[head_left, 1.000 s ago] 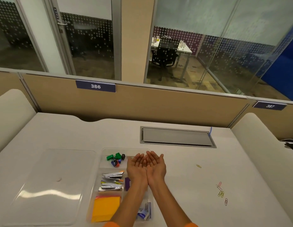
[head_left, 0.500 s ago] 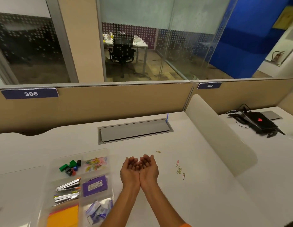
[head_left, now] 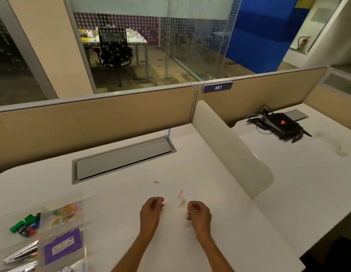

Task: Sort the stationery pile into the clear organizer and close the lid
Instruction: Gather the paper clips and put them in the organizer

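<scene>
On the head camera, your left hand (head_left: 152, 210) and right hand (head_left: 199, 214) hover apart over the white desk (head_left: 219, 173), fingers curled in. The left shows nothing in it. You cannot tell whether the right pinches anything. The loose paper clips (head_left: 182, 201) lie between them, just beyond. One yellow clip (head_left: 156, 181) lies farther off. The clear organizer (head_left: 83, 214) sits near left, lid off.
</scene>
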A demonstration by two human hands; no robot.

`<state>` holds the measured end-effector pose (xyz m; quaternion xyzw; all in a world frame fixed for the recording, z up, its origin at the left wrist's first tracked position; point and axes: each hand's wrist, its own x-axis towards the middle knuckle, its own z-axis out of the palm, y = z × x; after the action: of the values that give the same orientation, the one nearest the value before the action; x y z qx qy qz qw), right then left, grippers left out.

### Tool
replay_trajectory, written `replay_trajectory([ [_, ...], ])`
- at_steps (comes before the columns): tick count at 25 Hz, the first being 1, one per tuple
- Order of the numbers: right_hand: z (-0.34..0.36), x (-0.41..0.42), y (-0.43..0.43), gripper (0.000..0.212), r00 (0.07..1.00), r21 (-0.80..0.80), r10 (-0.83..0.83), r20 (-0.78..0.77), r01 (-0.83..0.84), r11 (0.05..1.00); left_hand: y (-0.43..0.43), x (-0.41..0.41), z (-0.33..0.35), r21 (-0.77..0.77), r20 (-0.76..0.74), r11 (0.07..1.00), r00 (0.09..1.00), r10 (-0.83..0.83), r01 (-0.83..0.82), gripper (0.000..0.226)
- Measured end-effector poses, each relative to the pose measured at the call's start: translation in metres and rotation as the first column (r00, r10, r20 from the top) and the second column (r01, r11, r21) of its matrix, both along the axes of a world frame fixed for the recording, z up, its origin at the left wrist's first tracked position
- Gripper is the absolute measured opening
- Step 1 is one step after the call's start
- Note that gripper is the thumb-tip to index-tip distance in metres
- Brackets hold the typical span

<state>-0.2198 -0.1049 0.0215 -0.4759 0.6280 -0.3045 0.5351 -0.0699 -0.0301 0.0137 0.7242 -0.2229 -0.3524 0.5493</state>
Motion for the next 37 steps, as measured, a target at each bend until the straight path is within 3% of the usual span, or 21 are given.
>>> replay_trajectory([
  [3, -0.013, -0.021, -0.016, 0.032, 0.942, -0.021, 0.217, -0.254, -0.23, 0.973, -0.023, 0.019, -0.017, 0.077, 0.273, 0.992, 0.955, -0.114, 0.096, 0.021],
  [7, -0.02, -0.018, -0.024, 0.046, 0.886, -0.018, 0.322, -0.335, -0.347, 0.938, -0.058, 0.055, -0.026, 0.106, 0.512, 0.977, 0.833, -0.213, 0.185, 0.037],
  [10, -0.022, -0.007, -0.028, 0.038, 0.883, -0.028, 0.314, -0.348, -0.344, 0.938, -0.079, 0.075, -0.029, 0.173, 0.513, 0.961, 0.813, -0.276, 0.217, 0.05],
  [12, -0.022, 0.002, -0.029, 0.034, 0.896, -0.04, 0.289, -0.338, -0.32, 0.947, -0.091, 0.084, -0.032, 0.243, 0.54, 0.941, 0.773, -0.333, 0.235, 0.045],
  [17, -0.024, 0.022, -0.03, 0.033, 0.925, -0.095, 0.213, -0.315, -0.254, 0.963, -0.114, 0.091, -0.035, 0.464, 0.62, 0.831, 0.558, -0.551, 0.306, 0.024],
  [21, -0.023, 0.032, -0.034, 0.031, 0.934, -0.123, 0.178, -0.31, -0.225, 0.967, -0.123, 0.083, -0.034, 0.47, 0.587, 0.831, 0.599, -0.545, 0.297, 0.02],
  [29, -0.026, 0.048, -0.048, 0.041, 0.909, -0.122, 0.175, -0.379, -0.237, 0.964, -0.123, 0.035, -0.037, 0.313, 0.429, 0.91, 0.814, -0.392, 0.273, 0.013],
  [37, -0.029, 0.051, -0.06, 0.059, 0.867, -0.086, 0.327, -0.375, -0.384, 0.919, -0.13, 0.026, -0.029, 0.443, 0.344, 0.819, 0.775, -0.531, 0.364, 0.026],
])
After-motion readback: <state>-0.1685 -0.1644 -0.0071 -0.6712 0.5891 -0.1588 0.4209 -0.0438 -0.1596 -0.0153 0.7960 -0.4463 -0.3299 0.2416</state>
